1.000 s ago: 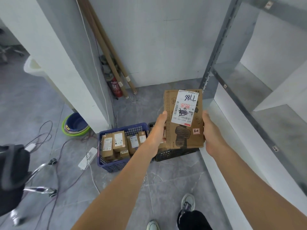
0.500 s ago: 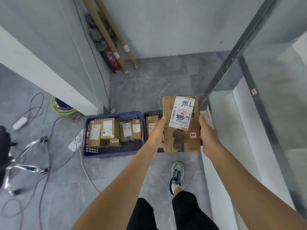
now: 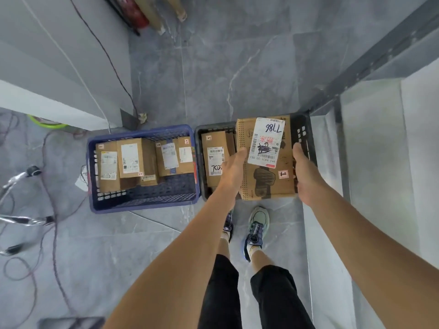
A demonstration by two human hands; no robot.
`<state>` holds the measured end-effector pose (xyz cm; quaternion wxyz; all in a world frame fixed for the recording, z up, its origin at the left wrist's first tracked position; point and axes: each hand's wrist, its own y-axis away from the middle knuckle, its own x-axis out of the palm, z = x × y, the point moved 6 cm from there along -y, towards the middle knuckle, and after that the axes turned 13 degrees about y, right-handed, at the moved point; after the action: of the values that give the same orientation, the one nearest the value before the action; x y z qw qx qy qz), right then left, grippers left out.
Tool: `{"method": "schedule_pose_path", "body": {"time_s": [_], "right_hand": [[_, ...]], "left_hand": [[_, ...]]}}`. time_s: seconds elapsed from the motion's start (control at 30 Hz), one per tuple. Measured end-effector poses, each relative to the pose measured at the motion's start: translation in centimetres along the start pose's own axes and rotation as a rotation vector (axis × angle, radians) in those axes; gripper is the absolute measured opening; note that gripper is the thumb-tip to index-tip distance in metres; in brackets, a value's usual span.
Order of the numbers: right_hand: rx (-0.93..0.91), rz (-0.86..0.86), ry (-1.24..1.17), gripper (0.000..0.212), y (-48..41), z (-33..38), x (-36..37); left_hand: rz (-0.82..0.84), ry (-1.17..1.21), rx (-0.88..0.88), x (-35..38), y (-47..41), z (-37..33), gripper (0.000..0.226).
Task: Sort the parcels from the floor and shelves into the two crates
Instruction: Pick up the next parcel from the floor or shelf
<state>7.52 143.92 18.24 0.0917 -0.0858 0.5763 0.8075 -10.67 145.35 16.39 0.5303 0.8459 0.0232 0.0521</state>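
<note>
A flat brown cardboard parcel (image 3: 263,181) with a white label marked 7786 is held between both hands above the black crate (image 3: 305,136). My left hand (image 3: 234,167) grips its left edge and my right hand (image 3: 305,172) grips its right edge. Inside the black crate stands another labelled parcel (image 3: 215,160), partly hidden by my left hand. To the left, touching it, sits the blue crate (image 3: 142,200) with several brown parcels (image 3: 129,160) in its far half.
Grey tiled floor all round. A white wall corner (image 3: 59,79) rises at the left, a grey shelf unit (image 3: 370,143) at the right. Cables (image 3: 54,233) trail over the floor at left. A red extinguisher (image 3: 136,10) and cardboard tubes lean at the top. My shoes (image 3: 257,229) stand before the crates.
The view has tilted down and come closer to the crates. Both hands have lowered the parcel from chest height until it hangs over the black crate.
</note>
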Motion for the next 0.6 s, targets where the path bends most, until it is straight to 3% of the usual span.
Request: {"method": "schedule_pose_path", "body": {"time_s": [0.1,0.27,0.5,0.6], "right_hand": [[0.046,-0.024,0.023,0.058,-6.0,-0.7,1.4],[0.103,0.006,0.064,0.072,-14.7,-2.7,4.3],[0.073,-0.022,0.056,0.055,-21.6,-2.6,6.8],[0.074,-0.029,0.041,0.053,-23.4,-2.6,7.5]], "left_hand": [[-0.032,-0.003,-0.05,-0.2,-6.2,2.0,0.12],[-0.039,-0.04,-0.082,-0.6,-14.1,4.6,0.105],[-0.126,-0.045,-0.071,-2.4,-26.8,11.1,0.123],[-0.152,-0.097,-0.088,-2.5,-28.4,10.6,0.125]]}}
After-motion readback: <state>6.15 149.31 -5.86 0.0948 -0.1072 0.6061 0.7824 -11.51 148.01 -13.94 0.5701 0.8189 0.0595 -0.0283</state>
